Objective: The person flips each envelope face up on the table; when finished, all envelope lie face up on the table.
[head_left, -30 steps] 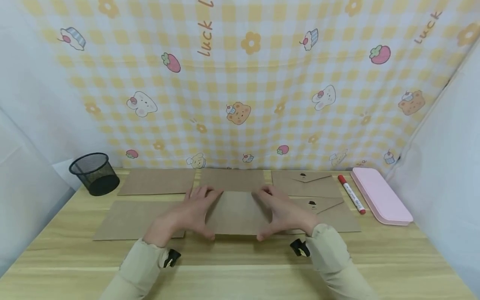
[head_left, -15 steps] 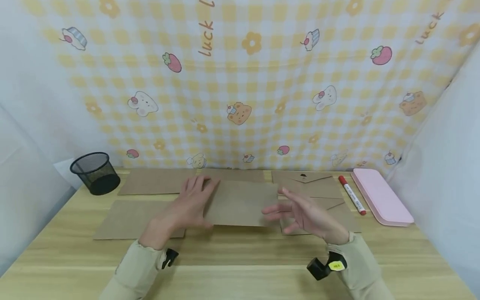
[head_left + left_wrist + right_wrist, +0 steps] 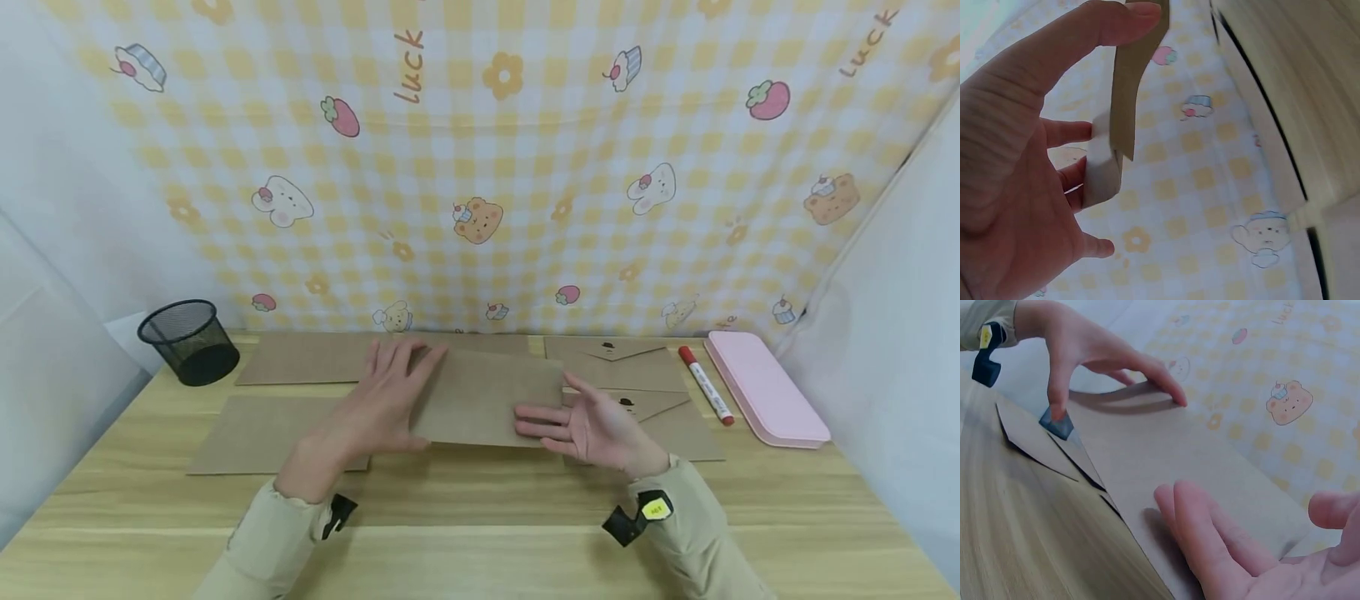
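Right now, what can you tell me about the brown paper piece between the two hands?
The brown paper piece is plain, roughly rectangular and kraft-like. No print shows on the face seen from above. It is held above the wooden table, its left end bowed. The left hand grips that end; the right hand, fingers extended, overlaps its lower right part, though contact is unclear.
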A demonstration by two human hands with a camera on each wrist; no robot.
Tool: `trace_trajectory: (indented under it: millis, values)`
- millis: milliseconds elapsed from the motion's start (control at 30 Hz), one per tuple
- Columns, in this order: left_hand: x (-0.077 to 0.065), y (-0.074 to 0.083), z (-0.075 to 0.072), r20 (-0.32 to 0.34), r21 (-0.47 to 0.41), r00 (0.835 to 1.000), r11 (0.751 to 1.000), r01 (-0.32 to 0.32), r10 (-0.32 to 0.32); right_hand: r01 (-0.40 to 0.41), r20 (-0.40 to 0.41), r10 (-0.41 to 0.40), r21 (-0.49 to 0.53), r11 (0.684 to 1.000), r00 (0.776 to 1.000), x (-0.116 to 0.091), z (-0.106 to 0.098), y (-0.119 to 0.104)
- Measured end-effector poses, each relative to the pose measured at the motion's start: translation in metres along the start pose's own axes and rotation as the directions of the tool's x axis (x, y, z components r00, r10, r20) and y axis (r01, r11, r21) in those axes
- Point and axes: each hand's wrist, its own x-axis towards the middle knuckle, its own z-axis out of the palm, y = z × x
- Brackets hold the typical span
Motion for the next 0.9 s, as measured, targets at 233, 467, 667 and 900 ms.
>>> trace_trajectory:
  millis: [233, 467, 667, 900]
  values:
    - [-0.004, 0.01, -0.014, -0.031, 0.011, 0.999, 1.0, -0.007, 0.008, 0.006, 0.023, -0.008, 0.051, 0.999, 1.0, -0.003, 0.003, -0.002]
    - [-0.006, 0.02, -0.023, -0.05, 0.029, 0.998, 0.999, -0.037, 0.038, 0.059, -0.067, -0.05, 0.156, 0.986, 0.997, -0.006, 0.011, -0.003]
    - [-0.014, 0.028, -0.05, -0.172, -0.092, 0.982, 0.992, -0.089, 0.072, 0.182, -0.062, -0.179, 0.058, 0.981, 0.982, -0.009, 0.018, -0.002]
    - [-0.026, -0.003, -0.073, -0.017, -0.491, 0.981, 0.856, 0.158, -0.191, 0.253, -0.176, -0.379, -0.49, 0.834, 0.908, -0.015, 0.029, -0.007]
